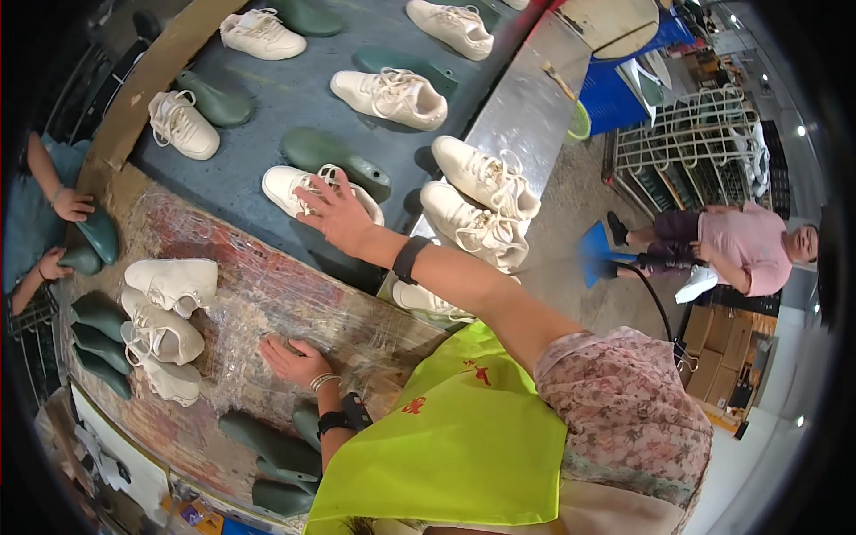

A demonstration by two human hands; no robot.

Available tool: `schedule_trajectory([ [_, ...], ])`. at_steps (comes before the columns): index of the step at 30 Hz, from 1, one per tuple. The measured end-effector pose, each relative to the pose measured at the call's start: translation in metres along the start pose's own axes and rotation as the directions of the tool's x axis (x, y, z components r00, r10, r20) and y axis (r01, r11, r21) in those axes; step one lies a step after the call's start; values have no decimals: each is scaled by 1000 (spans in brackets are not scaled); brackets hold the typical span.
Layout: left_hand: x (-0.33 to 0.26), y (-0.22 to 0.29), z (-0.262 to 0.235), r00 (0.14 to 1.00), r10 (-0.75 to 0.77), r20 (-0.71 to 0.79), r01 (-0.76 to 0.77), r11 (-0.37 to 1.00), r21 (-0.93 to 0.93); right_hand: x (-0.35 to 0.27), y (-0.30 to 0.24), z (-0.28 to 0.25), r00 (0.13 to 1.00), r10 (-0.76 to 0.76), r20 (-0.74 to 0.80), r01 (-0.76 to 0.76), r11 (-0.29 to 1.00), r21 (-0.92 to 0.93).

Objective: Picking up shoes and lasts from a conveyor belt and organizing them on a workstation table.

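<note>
Lime-yellow apron (437,428) and floral sleeve (624,392) sit nearest my camera. From my remote seat I see the right hand (341,214) over a cream lace-up sneaker (282,185), its fingers spread across the laces, open rather than closed around the shoe. That sneaker lies toward the near right corner of the blue-grey belt (241,209), beside a green shoe last (323,152). I see the left hand (296,362) palm-down with fingers extended on the film-wrapped bench (267,294); whether anything is beneath it I cannot tell. Three cream sneakers (165,337) lie toward the bench's left edge, near dark-green lasts (102,345).
</note>
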State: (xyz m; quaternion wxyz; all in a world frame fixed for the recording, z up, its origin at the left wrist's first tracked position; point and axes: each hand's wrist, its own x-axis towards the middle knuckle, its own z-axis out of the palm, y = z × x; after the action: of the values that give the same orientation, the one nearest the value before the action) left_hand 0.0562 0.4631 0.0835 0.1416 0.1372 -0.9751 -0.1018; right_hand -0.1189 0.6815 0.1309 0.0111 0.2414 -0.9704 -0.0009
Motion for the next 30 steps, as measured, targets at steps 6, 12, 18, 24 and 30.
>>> schedule_trajectory([
  [6,-5,-4,7,997,36,-72,-35,999,14,-80,65,-82,926,270,-263,-147,900,410],
  [12,-5,-6,2,999,-5,-48,9,997,73,-239,147,-96,689,705,170,-691,568,446],
  [18,-8,-9,12,995,3,-99,7,995,96,-262,139,-47,745,540,391,-585,811,-5],
  [24,-9,-7,14,994,-31,-100,38,997,66,-266,137,-63,776,489,398,-486,866,-117],
  [30,-11,-13,12,996,-52,-78,57,997,58,-275,140,-49,794,516,321,-536,844,-29],
])
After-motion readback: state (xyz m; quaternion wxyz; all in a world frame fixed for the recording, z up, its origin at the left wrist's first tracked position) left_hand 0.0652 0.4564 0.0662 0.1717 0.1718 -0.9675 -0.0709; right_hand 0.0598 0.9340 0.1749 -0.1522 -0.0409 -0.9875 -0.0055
